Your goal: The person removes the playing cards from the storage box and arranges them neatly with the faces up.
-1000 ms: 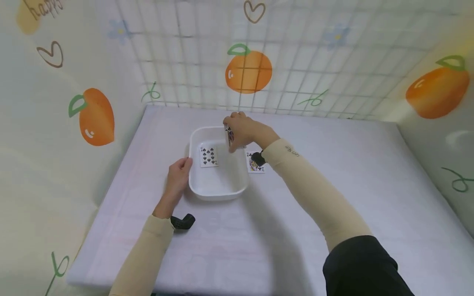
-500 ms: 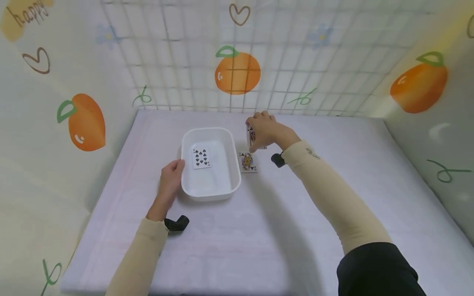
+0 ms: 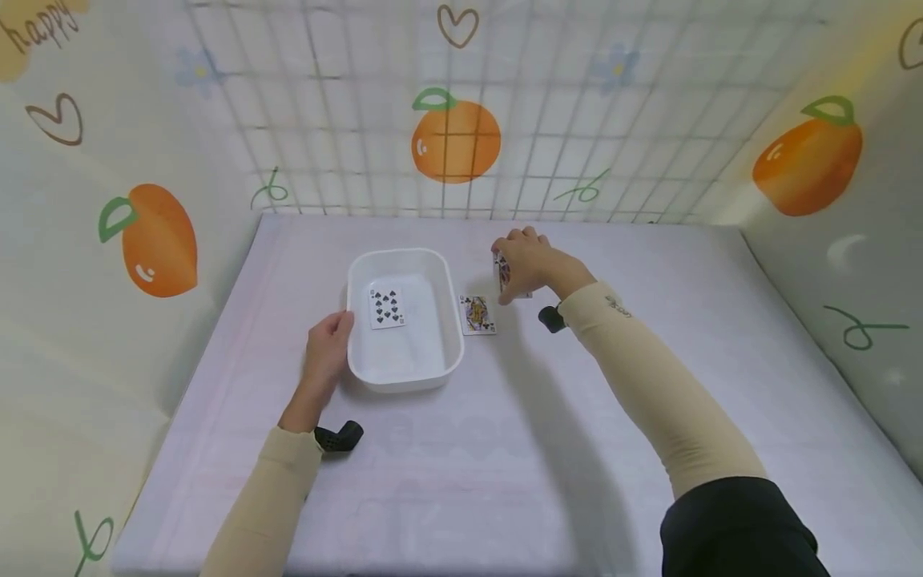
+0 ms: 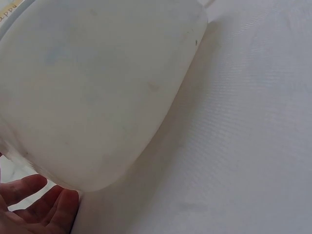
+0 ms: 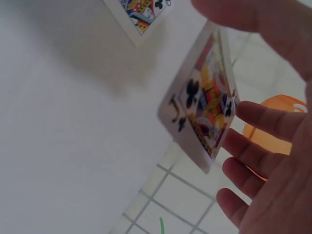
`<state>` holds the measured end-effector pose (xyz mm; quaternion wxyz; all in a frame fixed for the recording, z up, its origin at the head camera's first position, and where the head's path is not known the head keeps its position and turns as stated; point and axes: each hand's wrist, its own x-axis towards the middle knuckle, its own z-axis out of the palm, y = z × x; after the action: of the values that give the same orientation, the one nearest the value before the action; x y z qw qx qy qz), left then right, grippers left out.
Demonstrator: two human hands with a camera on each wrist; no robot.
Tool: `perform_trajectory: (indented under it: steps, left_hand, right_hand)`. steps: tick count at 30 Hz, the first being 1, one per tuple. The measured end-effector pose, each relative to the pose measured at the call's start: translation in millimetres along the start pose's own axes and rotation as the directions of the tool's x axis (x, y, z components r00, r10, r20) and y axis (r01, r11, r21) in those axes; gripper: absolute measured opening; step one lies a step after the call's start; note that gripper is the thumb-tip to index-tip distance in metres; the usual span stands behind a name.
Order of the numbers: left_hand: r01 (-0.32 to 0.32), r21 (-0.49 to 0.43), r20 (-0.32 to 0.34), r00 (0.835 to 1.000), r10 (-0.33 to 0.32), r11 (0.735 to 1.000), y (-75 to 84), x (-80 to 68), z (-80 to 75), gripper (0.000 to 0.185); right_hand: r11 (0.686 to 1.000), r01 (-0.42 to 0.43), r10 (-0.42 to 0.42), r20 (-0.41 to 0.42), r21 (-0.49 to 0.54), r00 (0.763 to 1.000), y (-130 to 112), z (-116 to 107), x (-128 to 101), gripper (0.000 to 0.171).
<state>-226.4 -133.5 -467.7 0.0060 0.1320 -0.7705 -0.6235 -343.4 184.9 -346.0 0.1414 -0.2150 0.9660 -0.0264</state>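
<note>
The right hand [image 3: 525, 266] is raised a little above the surface [image 3: 505, 449], just right of the white tub [image 3: 404, 377], and pinches a small stack of playing cards [image 3: 502, 272] by its edges; in the right wrist view the stack [image 5: 204, 109] stands tilted on edge with a jack of clubs facing out, the thumb across its top edge and the fingers [image 5: 258, 146] curled behind it. A face-up court card [image 3: 477, 313] lies flat on the surface between the tub and that hand, apart from both, and a nine of spades [image 3: 385, 307] lies flat on the floor of the tub. The left hand [image 3: 326, 353] rests against the tub's near left wall with its fingers fairly straight, steadying it and gripping nothing; the left wrist view shows only fingertips [image 4: 46, 202] beside the tub's wall [image 4: 97, 97]. The cards look thin, light and slick, springy but easily creased, and a loose stack will probably fan or slide apart if the pinch slackens, so the long edges, squeezed between thumb and fingers, seem the safest hold. A card lying flat probably offers no edge to grasp and would have to be lifted at a corner or slid first
</note>
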Motion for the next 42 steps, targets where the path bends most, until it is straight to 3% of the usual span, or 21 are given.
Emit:
perform_trajectory:
  steps: [7, 42]
  left_hand:
    - [-0.011, 0.000, -0.001, 1.000, 0.011, 1.000, 0.3, 0.1, -2.0, 0.052]
    - [0.003, -0.025, 0.012, 1.000, -0.003, 1.000, -1.4, 1.9, -1.6, 0.053]
  right_hand:
    - [0.999, -0.043, 0.043, 0.024, 0.016, 0.999, 7.3, 11.1, -1.3, 0.088]
    - [0.999, -0.042, 0.039, 0.149, 0.015, 0.988, 19.2, 52.7, 2.9, 0.089]
